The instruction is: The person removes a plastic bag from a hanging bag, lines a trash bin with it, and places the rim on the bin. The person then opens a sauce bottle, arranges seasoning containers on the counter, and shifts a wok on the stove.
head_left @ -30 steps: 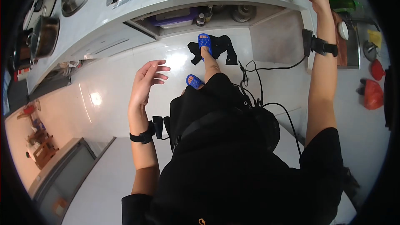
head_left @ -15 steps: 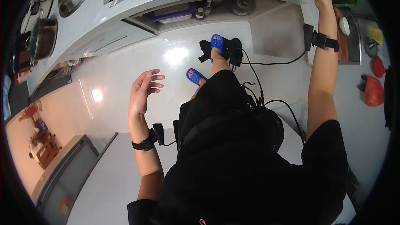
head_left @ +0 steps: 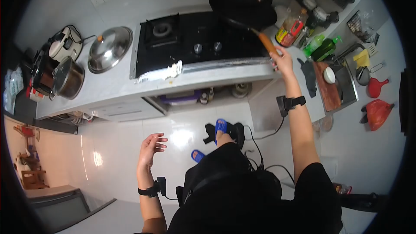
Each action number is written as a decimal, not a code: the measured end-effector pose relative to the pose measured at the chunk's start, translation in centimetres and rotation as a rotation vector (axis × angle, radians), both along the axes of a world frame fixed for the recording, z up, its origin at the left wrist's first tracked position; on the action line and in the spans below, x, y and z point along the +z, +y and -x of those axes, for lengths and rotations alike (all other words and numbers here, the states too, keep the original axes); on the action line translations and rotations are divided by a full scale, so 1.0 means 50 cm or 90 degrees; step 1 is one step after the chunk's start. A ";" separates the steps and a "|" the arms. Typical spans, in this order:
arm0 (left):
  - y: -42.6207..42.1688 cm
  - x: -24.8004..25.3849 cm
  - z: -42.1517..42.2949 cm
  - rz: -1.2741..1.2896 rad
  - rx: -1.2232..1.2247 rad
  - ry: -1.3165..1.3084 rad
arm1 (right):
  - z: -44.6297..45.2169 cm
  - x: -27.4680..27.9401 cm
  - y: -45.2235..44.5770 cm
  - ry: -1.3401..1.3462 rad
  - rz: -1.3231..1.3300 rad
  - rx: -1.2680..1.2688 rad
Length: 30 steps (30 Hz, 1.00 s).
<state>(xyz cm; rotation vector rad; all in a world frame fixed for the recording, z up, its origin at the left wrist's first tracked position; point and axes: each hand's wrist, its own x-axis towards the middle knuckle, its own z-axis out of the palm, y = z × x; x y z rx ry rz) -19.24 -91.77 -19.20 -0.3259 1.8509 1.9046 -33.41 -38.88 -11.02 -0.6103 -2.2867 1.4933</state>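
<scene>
My right hand (head_left: 282, 60) is wrapped round the end of the wooden handle (head_left: 266, 42) of a black wok (head_left: 242, 6). The wok sits at the right side of the black gas stove (head_left: 190, 37), a loop handle at its far edge. Over the floor, in front of the counter, my left hand (head_left: 151, 147) hangs with its fingers apart and holds nothing. A black cloth (head_left: 236, 133) lies under one foot in a blue slipper (head_left: 221, 126).
On the left counter are a domed steel lid (head_left: 110, 48) and a steel pot (head_left: 69, 77). Bottles (head_left: 291, 29), a wooden board (head_left: 328, 89) with a white bowl (head_left: 329, 75), and a sink (head_left: 346, 80) are at the right. Black cables (head_left: 260, 151) trail beside my legs.
The view has tilted up, bringing the stove and wok into sight. My right hand, earlier at the top edge, now shows on the wok handle. The foot has dragged the black cloth to the right.
</scene>
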 end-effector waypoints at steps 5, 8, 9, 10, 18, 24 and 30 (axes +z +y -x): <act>0.039 0.048 0.006 -0.012 0.004 0.069 | 0.007 0.002 0.005 -0.001 -0.044 0.009; 0.035 0.048 -0.021 -0.057 0.008 0.086 | 0.001 0.001 0.005 0.003 -0.032 0.011; 0.031 0.048 -0.021 -0.052 0.017 0.091 | 0.004 0.001 0.009 0.008 -0.029 0.009; 0.030 0.047 -0.023 -0.030 0.008 0.078 | 0.007 0.000 0.014 0.011 -0.027 0.020; 0.057 -0.025 0.028 0.079 -0.144 0.011 | 0.008 -0.015 0.038 -0.025 -0.189 0.048; 0.156 0.059 0.163 0.136 -0.338 -0.014 | -0.004 0.021 0.031 0.004 -0.315 0.145; 0.237 0.217 0.291 -0.011 -0.339 0.120 | 0.045 0.043 0.057 0.078 -0.290 0.200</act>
